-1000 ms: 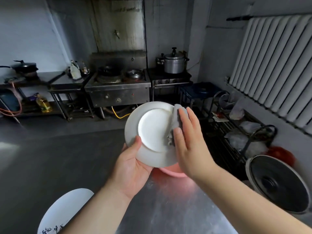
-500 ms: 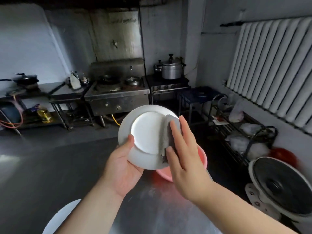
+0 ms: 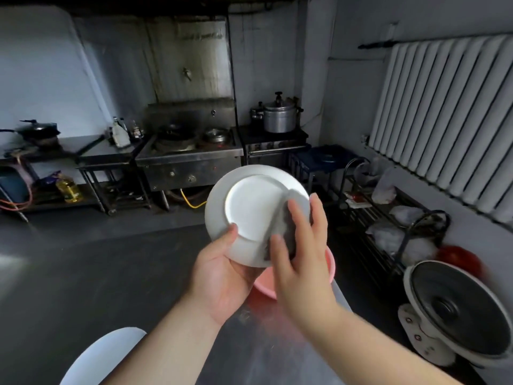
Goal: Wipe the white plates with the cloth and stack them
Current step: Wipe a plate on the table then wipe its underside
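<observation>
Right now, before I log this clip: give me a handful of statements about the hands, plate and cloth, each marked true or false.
1. The left hand holds the white plate by its lower edge. True.
2. The right hand presses a grey cloth against the plate. True.
3. The plate lies flat on the steel table. False: it is held up in the air, tilted, its underside toward the camera.
4. A pink basin sits below the hands. True.
5. The cloth covers the plate's left half. False: it is on the right side.
</observation>
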Demonstrator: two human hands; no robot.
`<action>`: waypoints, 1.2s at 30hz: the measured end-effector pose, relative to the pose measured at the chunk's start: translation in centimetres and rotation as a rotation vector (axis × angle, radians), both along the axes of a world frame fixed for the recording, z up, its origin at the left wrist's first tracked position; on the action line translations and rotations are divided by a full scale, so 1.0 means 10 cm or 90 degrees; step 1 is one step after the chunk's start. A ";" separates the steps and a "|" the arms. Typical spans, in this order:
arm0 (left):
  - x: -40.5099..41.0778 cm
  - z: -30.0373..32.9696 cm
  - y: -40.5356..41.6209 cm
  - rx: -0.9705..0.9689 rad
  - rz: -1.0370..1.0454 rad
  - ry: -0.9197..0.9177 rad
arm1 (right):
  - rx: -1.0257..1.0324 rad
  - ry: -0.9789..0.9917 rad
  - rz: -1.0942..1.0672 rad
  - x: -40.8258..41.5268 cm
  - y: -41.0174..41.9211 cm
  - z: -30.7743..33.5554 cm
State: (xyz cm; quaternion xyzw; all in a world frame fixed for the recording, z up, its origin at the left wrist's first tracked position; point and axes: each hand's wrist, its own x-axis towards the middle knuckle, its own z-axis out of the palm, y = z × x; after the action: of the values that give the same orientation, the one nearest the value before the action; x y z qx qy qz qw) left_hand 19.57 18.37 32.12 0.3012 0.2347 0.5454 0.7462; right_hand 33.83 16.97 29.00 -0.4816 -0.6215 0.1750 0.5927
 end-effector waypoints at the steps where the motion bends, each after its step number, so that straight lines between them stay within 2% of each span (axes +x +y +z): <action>1: -0.04 0.02 0.04 0.009 0.001 0.002 | -0.006 0.009 -0.002 0.11 0.12 0.14; 5: -0.17 0.12 0.20 0.001 0.032 0.046 | -0.036 -0.095 0.073 0.45 0.38 0.49; 7: -0.15 0.08 0.23 -0.008 0.041 0.062 | -0.019 -0.187 0.057 0.36 0.24 0.33; 9: -0.07 0.01 0.19 -0.036 0.032 0.051 | 0.056 -0.288 0.018 0.14 -0.03 0.01; 11: 0.03 -0.04 0.12 -0.082 0.008 0.026 | 0.043 -0.343 0.020 -0.03 -0.25 -0.20; 13: 0.10 -0.07 0.10 -0.088 0.013 0.016 | 0.014 -0.363 0.036 0.06 -0.17 -0.13; 16: 0.18 -0.05 0.14 -0.065 0.050 0.020 | -0.011 -0.329 0.009 0.31 0.04 0.12; 21: 0.31 -0.09 0.15 -0.115 -0.040 -0.023 | 0.118 -0.461 0.047 0.12 -0.25 -0.27; 23: 0.35 -0.15 0.14 -0.106 -0.045 -0.010 | 0.114 -0.441 0.030 0.23 -0.21 -0.30; 29: 0.51 -0.37 0.10 -0.089 -0.046 0.002 | -0.140 -0.165 -0.018 0.86 0.20 -0.16; 36: 0.67 -0.99 0.12 -0.166 -0.037 0.129 | -0.519 -0.149 -0.059 1.52 0.25 -0.50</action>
State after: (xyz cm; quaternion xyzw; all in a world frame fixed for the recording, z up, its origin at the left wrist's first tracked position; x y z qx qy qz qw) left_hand 26.31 19.60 22.20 0.2623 0.3686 0.4550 0.7670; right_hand 49.04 19.45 23.97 -0.7207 -0.5422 0.3236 0.2863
